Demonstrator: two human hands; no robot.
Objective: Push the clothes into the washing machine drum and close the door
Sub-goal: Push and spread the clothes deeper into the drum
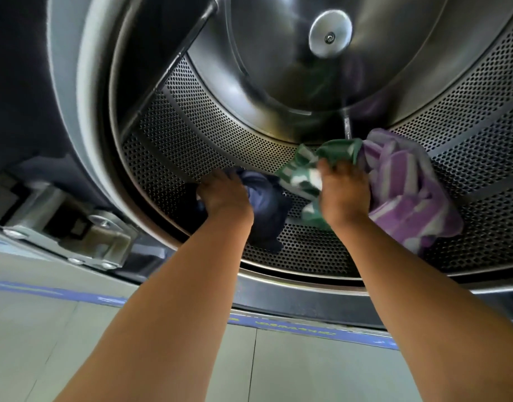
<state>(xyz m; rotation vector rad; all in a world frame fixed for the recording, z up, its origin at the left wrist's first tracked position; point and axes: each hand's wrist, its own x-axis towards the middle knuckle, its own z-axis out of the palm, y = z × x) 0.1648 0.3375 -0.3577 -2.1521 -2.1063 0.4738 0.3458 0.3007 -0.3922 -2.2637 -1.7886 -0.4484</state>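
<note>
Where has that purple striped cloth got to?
In the head view the purple striped cloth lies low on the right inside the drum, beside the green striped cloth under the right hand.

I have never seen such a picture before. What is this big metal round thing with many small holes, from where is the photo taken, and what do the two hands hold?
The picture comes from a camera worn on the person's head, looking forward and down, so you see their own two bare arms reaching out. The round metal thing is the drum of a front-loading washing machine; the small holes let water through. The shiny disc sits in the middle of the drum's back wall. The left hand presses on a dark navy garment. The right hand grips a green and white striped cloth, with a purple and white striped cloth beside it. All three lie on the drum's bottom. The metal part at the lower left looks like a door hinge.
</note>
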